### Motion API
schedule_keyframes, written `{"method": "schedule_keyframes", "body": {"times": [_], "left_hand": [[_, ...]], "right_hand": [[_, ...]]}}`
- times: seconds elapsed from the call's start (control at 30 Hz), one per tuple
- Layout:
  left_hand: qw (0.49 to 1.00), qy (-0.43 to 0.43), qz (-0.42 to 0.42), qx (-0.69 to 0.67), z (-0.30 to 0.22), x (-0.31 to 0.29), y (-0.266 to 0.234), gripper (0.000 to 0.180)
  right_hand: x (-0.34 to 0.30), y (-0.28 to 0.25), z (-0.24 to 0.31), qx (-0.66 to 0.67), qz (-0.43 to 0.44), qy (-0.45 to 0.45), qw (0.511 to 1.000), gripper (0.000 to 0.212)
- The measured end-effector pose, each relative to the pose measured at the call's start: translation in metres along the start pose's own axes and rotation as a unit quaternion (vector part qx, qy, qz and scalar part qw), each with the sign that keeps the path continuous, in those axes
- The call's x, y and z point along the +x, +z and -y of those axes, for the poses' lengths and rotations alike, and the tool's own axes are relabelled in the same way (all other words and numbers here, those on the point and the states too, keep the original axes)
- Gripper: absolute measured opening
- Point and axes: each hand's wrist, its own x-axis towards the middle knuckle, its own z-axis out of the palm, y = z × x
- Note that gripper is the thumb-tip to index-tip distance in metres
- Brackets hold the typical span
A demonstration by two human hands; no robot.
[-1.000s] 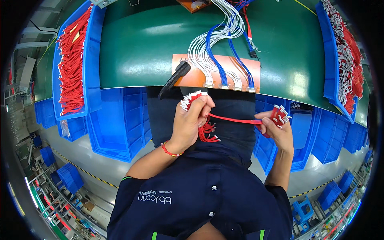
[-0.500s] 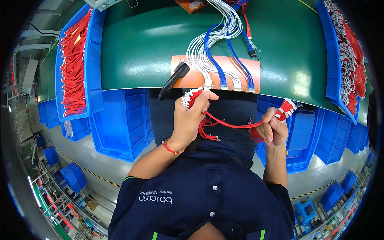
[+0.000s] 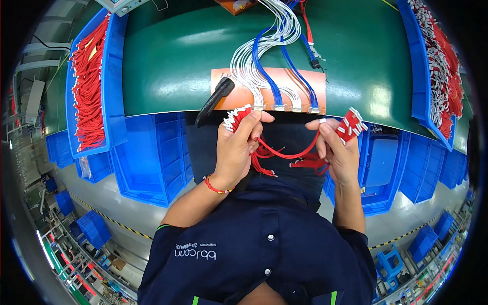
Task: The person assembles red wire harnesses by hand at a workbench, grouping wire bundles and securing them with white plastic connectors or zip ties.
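My left hand (image 3: 239,134) is closed around a bunch of red cables whose white connectors (image 3: 235,118) fan out over the thumb side. Its thumb and forefinger point at the row of connectors on the orange board's near edge, close to the end of the white wires. My right hand (image 3: 336,147) grips a second bunch of red cables (image 3: 351,127) with white ends. Between its thumb and forefinger is one small white connector (image 3: 322,121). From there a red cable (image 3: 284,152) sags across to my left hand. Other loose red ends (image 3: 263,168) dangle below both hands.
An orange board (image 3: 218,99) lies at the front edge of the green table (image 3: 168,66), with white wires (image 3: 249,56), blue wires (image 3: 264,61) and a black handle-like piece (image 3: 213,101). Blue bins of red cables stand left (image 3: 113,86) and right (image 3: 420,76). Blue crates (image 3: 142,157) sit below.
My right hand has moved up and left, nearer my left hand, and a single connector now shows at its fingertips. The cable between the hands hangs slacker. My left hand keeps its grip.
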Motion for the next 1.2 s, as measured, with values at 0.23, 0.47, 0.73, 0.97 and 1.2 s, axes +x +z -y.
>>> {"method": "schedule_keyframes", "body": {"times": [0.23,0.47,0.73,0.97,1.2], "left_hand": [[0.998,-0.019,0.062,0.025,-0.008,0.004,-0.012,0.029],[0.998,-0.022,0.062,0.023,-0.007,0.005,-0.013,0.031],[0.998,-0.023,0.061,0.023,-0.007,0.005,-0.014,0.031],[0.997,-0.023,0.067,0.028,-0.005,0.007,-0.016,0.032],[0.997,-0.021,0.065,0.032,-0.005,0.006,-0.016,0.032]], "right_hand": [[0.008,0.006,-0.012,-0.061,-0.031,-0.052,0.996,0.022],[0.006,0.016,-0.016,-0.05,-0.063,-0.053,0.995,0.023],[0.007,0.017,-0.018,-0.001,-0.076,-0.038,0.996,0.024],[0.007,0.018,-0.019,-0.011,-0.083,-0.039,0.996,0.025],[0.006,0.023,-0.014,0.076,-0.074,0.007,0.994,0.025]]}}
